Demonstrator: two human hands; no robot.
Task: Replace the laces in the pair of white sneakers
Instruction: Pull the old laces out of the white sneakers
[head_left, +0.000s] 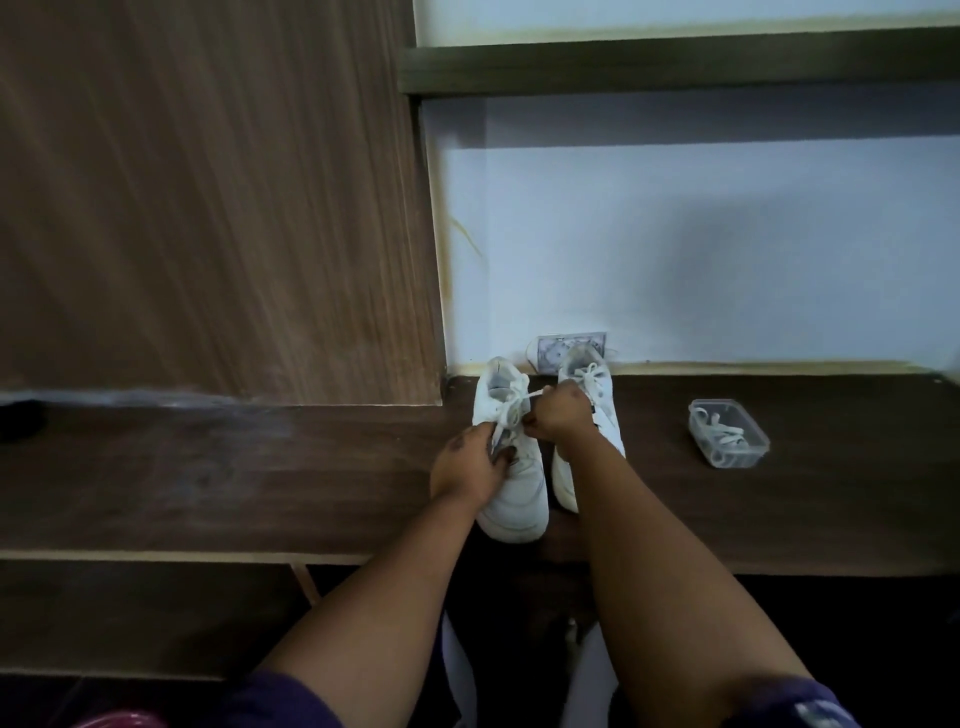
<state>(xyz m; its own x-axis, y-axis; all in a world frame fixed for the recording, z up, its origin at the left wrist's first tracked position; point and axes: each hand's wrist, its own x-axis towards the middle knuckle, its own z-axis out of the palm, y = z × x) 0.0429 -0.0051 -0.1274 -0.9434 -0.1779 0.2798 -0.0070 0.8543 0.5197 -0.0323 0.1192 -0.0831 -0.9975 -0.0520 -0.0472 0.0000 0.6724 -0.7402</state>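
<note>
**Old laces only just coming undone**

Both forearms are reaching in from the near edge of the dark wooden counter. Left hand is closing its fingers on the tongue area of the left sneaker, while the right hand is pinching a strand of the white lace and pulling it taut — the work looks early. Both shoes are still laced; the right sneaker, standing just beside its mate near the counter's back edge, appears untouched. White, slightly scuffed uppers are showing. Spare laces are waiting in a clear container toward the right end.
</note>
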